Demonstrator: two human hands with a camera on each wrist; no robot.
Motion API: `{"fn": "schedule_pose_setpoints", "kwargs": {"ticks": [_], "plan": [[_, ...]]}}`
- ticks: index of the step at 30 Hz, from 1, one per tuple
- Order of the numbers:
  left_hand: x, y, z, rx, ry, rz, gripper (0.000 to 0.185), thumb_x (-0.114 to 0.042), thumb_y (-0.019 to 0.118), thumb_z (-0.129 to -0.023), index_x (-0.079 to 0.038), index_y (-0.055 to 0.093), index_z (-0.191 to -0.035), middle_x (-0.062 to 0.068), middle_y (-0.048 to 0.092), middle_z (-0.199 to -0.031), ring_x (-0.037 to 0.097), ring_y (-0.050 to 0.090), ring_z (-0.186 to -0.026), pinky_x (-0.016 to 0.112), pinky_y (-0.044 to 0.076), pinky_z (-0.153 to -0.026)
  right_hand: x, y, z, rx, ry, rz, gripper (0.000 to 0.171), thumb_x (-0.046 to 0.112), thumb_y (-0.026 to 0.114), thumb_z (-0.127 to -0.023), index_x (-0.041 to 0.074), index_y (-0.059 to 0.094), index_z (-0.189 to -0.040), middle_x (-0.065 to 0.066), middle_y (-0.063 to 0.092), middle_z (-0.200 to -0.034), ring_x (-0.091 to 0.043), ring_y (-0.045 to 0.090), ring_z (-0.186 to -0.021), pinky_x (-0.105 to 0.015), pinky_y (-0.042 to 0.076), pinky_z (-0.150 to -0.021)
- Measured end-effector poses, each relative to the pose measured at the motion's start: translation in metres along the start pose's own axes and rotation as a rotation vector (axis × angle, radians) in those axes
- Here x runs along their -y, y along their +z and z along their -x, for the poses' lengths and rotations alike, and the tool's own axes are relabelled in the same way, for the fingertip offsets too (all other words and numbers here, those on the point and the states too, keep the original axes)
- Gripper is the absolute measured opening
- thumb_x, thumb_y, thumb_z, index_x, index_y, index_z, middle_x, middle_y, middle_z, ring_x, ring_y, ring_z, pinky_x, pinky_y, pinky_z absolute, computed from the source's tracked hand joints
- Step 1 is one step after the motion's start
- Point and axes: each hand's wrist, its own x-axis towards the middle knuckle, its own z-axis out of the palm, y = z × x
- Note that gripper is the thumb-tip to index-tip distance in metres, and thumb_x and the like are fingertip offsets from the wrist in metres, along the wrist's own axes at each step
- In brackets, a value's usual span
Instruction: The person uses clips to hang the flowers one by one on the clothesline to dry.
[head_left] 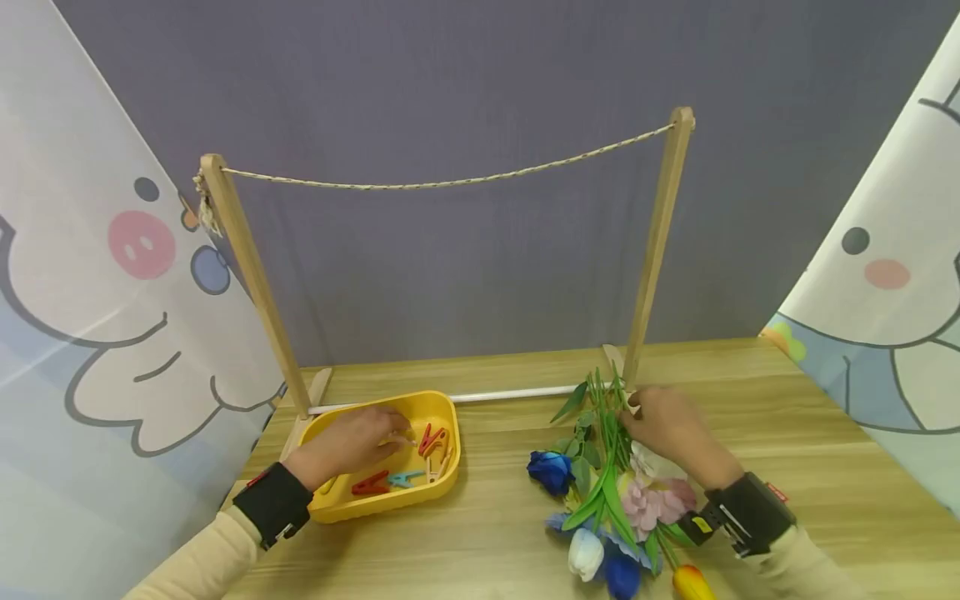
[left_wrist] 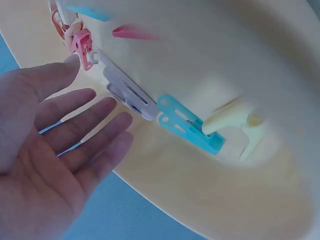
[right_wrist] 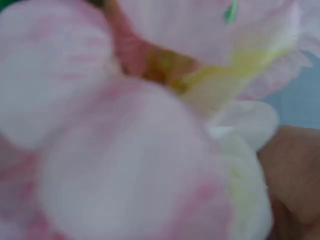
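Observation:
My left hand (head_left: 401,433) reaches into a yellow tray (head_left: 442,487) that holds several clothes pegs, among them a red one (head_left: 372,483) and an orange one (head_left: 429,439). In the left wrist view this hand (left_wrist: 100,100) is flat with straight fingers and holds nothing, close to a white peg (left_wrist: 131,95) and a blue peg (left_wrist: 187,122). My right hand (head_left: 637,412) curls over the green stems (head_left: 611,408) of a bunch of artificial flowers (head_left: 611,492) lying on the table. A pink bloom (right_wrist: 125,150) fills the right wrist view and hides the fingers.
A wooden rack stands at the back of the table, with two posts (head_left: 251,275) (head_left: 658,242), a rope (head_left: 450,182) slung between them and a white rod (head_left: 510,394) at the base. The wooden table (head_left: 787,417) ends at curtains on both sides.

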Motion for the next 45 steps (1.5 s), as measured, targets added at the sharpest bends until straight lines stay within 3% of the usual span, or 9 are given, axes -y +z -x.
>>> {"fn": "schedule_pose_setpoints", "kwargs": {"ticks": [5,11,19,24,28,33,41,45], "plan": [[0.002,-0.004,-0.002,0.040,0.017,0.019,0.017,-0.008,0.079,-0.090,-0.005,0.071,-0.105,0.008,0.070,-0.098,0.020,0.067,-0.084,0.032,0.058,-0.074,-0.001,0.006,-0.003,-0.008,0.030,-0.027,0.032,0.020,0.072,-0.093,-0.010,0.073,-0.107,-0.021,0.075,-0.091,-0.026,0.072,-0.069,-0.030,0.049,-0.046],[-0.001,-0.002,-0.007,0.046,0.020,-0.011,0.022,-0.008,0.083,-0.086,-0.004,0.070,-0.104,0.008,0.067,-0.099,0.019,0.063,-0.084,0.032,0.058,-0.076,-0.005,0.010,-0.004,0.000,0.044,-0.050,0.027,0.008,0.071,-0.087,-0.011,0.073,-0.106,-0.021,0.074,-0.089,-0.022,0.067,-0.066,-0.032,0.050,-0.048],[-0.004,0.002,-0.011,0.071,0.036,-0.035,0.032,-0.009,0.095,-0.070,-0.011,0.068,-0.087,-0.004,0.052,-0.080,0.010,0.046,-0.072,0.023,0.047,-0.065,-0.004,0.007,0.002,0.000,0.081,-0.143,0.029,0.007,0.066,-0.087,-0.010,0.072,-0.110,-0.015,0.074,-0.086,-0.018,0.063,-0.064,-0.031,0.046,-0.049],[-0.005,0.005,-0.010,0.070,0.026,-0.027,0.031,-0.011,0.092,-0.074,-0.012,0.063,-0.083,-0.008,0.044,-0.077,0.009,0.040,-0.070,0.022,0.039,-0.062,0.004,-0.002,0.007,-0.053,0.055,-0.200,0.023,0.006,0.065,-0.087,-0.006,0.070,-0.106,-0.005,0.068,-0.078,-0.013,0.054,-0.055,-0.031,0.043,-0.048],[-0.006,0.006,-0.009,0.059,0.027,-0.023,0.030,-0.014,0.090,-0.078,-0.012,0.061,-0.082,-0.008,0.045,-0.077,0.009,0.040,-0.069,0.022,0.039,-0.062,0.012,-0.010,0.009,-0.117,0.029,-0.213,0.018,0.003,0.062,-0.086,-0.002,0.070,-0.102,-0.003,0.067,-0.077,-0.013,0.049,-0.051,-0.029,0.041,-0.047],[-0.005,0.005,-0.007,0.028,0.037,-0.074,0.026,-0.014,0.085,-0.085,-0.010,0.060,-0.085,-0.006,0.047,-0.076,0.010,0.044,-0.068,0.025,0.043,-0.062,0.021,-0.017,0.009,-0.227,-0.031,-0.230,0.009,0.001,0.063,-0.088,0.003,0.070,-0.094,-0.002,0.069,-0.077,-0.011,0.055,-0.056,-0.026,0.042,-0.045],[-0.014,-0.019,-0.009,0.043,0.005,0.013,0.022,-0.009,0.082,-0.087,-0.009,0.060,-0.088,-0.004,0.045,-0.077,0.008,0.042,-0.069,0.023,0.040,-0.062,0.032,-0.027,0.010,-0.317,-0.068,-0.242,0.005,0.003,0.068,-0.090,0.006,0.072,-0.092,0.000,0.069,-0.077,-0.012,0.062,-0.064,-0.027,0.048,-0.052],[-0.018,-0.030,-0.008,-0.008,0.003,0.003,0.025,-0.008,0.082,-0.087,-0.009,0.058,-0.091,-0.004,0.047,-0.081,0.007,0.045,-0.071,0.022,0.042,-0.062,0.036,-0.032,0.010,-0.367,-0.087,-0.254,0.006,0.004,0.068,-0.092,0.006,0.073,-0.094,-0.002,0.070,-0.079,-0.012,0.062,-0.063,-0.027,0.049,-0.052]]}}
